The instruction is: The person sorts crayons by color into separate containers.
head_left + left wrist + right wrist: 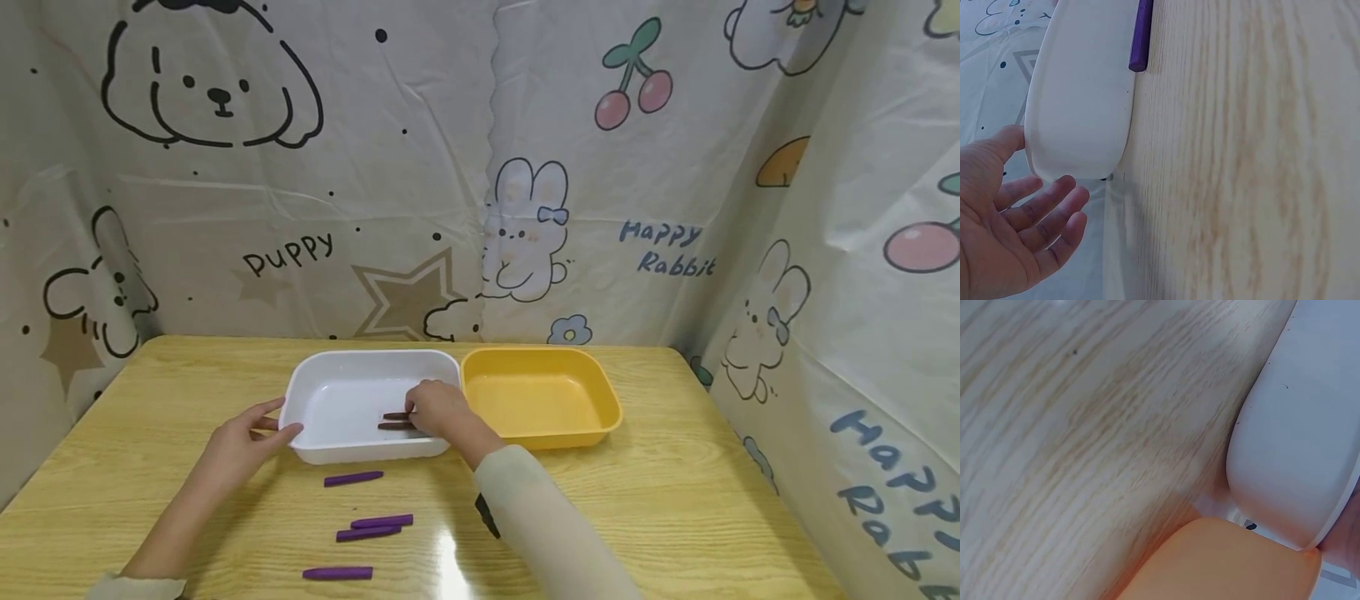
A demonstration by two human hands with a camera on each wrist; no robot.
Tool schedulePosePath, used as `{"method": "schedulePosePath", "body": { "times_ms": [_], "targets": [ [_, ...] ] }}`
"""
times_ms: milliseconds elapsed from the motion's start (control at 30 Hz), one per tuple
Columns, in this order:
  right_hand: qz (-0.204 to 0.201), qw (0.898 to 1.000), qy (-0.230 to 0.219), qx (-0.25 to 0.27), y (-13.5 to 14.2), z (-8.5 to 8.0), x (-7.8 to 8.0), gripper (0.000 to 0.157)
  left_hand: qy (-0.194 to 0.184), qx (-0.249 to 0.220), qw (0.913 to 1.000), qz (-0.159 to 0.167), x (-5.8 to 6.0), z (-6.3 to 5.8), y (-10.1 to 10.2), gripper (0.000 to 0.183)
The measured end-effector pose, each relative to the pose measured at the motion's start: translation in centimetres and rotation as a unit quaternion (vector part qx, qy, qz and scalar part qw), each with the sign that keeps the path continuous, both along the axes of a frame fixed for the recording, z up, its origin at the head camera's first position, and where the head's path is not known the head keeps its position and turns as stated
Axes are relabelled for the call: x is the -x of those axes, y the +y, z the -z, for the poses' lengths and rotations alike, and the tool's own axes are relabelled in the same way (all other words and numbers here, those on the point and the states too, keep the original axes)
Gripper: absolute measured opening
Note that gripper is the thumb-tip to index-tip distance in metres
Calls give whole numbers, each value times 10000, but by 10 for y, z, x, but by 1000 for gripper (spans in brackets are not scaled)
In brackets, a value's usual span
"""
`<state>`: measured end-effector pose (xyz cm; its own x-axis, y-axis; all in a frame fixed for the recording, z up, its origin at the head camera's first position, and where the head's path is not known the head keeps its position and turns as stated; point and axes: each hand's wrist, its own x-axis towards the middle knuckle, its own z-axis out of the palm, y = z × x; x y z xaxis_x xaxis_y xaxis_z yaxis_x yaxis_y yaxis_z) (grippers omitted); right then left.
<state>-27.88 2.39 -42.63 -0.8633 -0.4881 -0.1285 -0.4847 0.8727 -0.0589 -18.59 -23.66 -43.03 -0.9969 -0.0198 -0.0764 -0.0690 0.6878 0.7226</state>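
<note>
In the head view, a white tray (352,454) stands beside a yellow tray (540,442). My left hand (243,442) holds the white tray's left end, its thumb over the rim. The left wrist view has the fingers of that left hand (1029,219) bent loosely against the outer wall. Inside the white tray, toward its right end, my right hand (442,408) pinches at a dark brown crayon (395,416). A second brown crayon (393,426) lies alongside on the tray floor. The tray wall hides most of the right hand (1344,540) in the right wrist view.
On the wooden table (705,500), several purple crayons lie in front of the white tray: one (353,478) close to it, a touching pair (382,522) farther forward, another (337,573) nearest me. A printed cloth (405,167) hangs behind the table and along its sides.
</note>
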Motion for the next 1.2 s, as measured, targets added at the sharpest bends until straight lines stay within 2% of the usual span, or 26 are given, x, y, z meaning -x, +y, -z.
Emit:
{"method": "schedulePosePath", "body": {
  "times_ms": [200, 367, 700, 1200],
  "targets": [
    [-97, 9999, 93, 96, 1, -1, -1, 14, -45, 42, 10000, 1, 2, -1, -1, 78],
    [-131, 9990, 136, 409, 4, -6, -3, 14, 11, 69, 10000, 5, 1, 0, 0, 77],
    [-428, 9902, 203, 1315, 15, -32, -10, 18, 47, 150, 9999, 43, 1, 0, 0, 76],
    [-207, 9748, -162, 2217, 45, -57, -28, 17, 62, 153, 9999, 30, 0, -2, 2, 76]
  ]
}}
